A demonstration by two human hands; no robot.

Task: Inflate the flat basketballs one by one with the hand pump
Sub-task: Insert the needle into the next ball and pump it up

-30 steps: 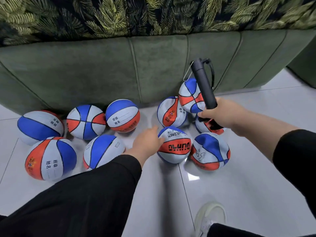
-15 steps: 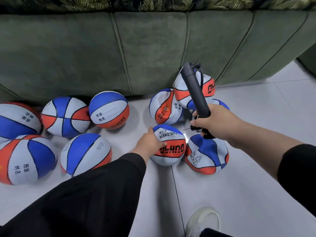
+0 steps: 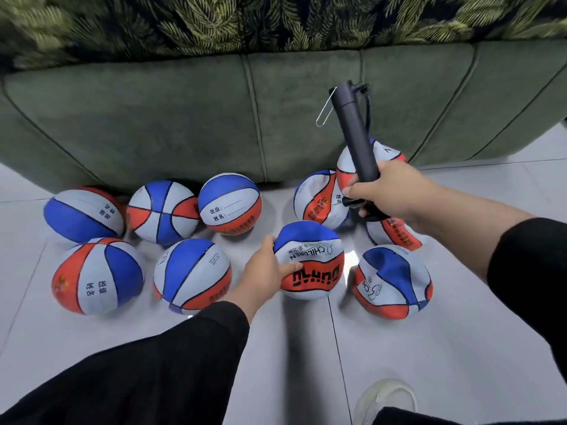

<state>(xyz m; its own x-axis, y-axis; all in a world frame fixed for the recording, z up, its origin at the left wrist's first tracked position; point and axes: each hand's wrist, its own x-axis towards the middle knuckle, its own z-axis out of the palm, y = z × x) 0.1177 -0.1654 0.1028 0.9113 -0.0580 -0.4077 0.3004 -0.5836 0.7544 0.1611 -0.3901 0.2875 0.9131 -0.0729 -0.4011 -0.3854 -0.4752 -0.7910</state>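
Several red, white and blue basketballs lie on the tiled floor in front of a green sofa. My left hand (image 3: 266, 271) grips a dented, flat ball (image 3: 310, 260) marked CHILDREN at the centre, thumb on its front. My right hand (image 3: 382, 191) holds a black hand pump (image 3: 356, 133) upright above the right cluster, its hose and a thin wire clip hanging at the top. More saggy balls lie right of it: one (image 3: 394, 282) at the front, one (image 3: 317, 199) behind, two partly hidden by my right hand. Rounder balls (image 3: 191, 276) sit to the left.
The green sofa front (image 3: 184, 118) closes off the far side, with a leaf-patterned cover above. White floor tiles (image 3: 414, 348) spread in the foreground. My shoe (image 3: 385, 397) shows at the bottom right.
My left hand has closed round the CHILDREN ball and turned it, its blue panel now on top. The view has tilted up. The pump stays upright in my right hand.
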